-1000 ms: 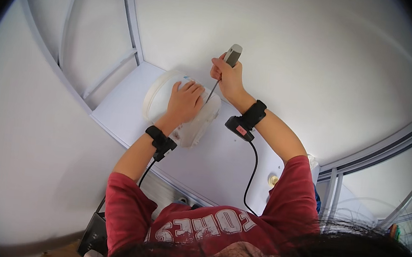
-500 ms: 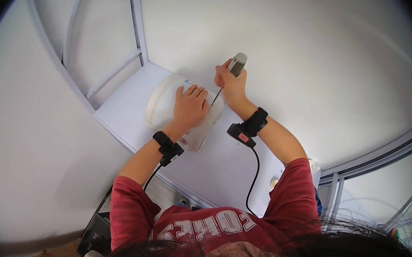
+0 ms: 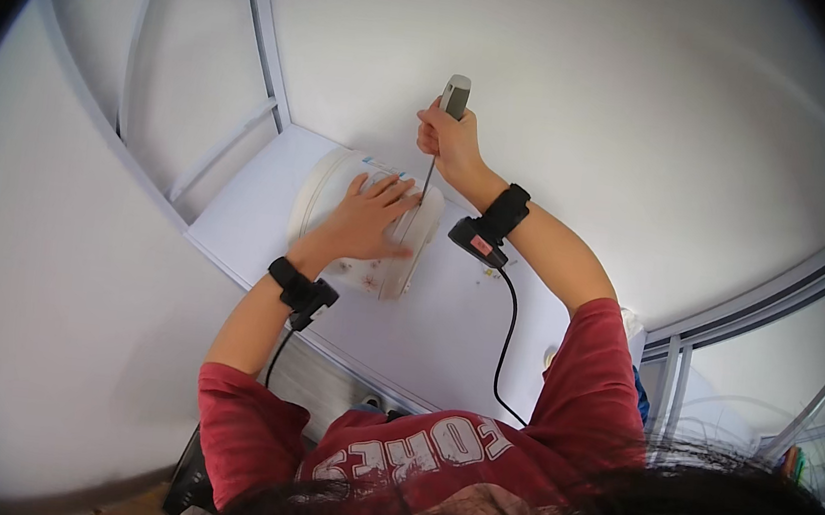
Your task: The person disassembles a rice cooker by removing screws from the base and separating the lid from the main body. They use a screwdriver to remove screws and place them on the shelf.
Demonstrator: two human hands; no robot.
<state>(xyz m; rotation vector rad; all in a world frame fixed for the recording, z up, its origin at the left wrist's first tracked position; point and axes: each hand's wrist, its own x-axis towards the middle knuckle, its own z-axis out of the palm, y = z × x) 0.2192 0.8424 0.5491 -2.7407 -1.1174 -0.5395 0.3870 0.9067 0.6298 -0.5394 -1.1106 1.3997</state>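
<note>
A white bucket sits toward the left end of the pale surface, close to the far edge and to the right of the far left corner. Its rounded wall bears blue print and small reddish marks, and a raised band runs round it near its right end.

The left hand lies over the bucket with its fingers spread apart and released, resting on the wall rather than gripping it. The right hand, raised above the far edge, has its fingers clenched round the grey handle of a tool. The thin shaft slants down to the bucket, its lower end just beside the left hand's fingertips; whether the tip touches the wall, I cannot tell.

A black wrist strap with a small box circles the left wrist; another strap like it is on the right, its black cable curving down over the surface. Small bits lie near the far edge, beside that cable.
</note>
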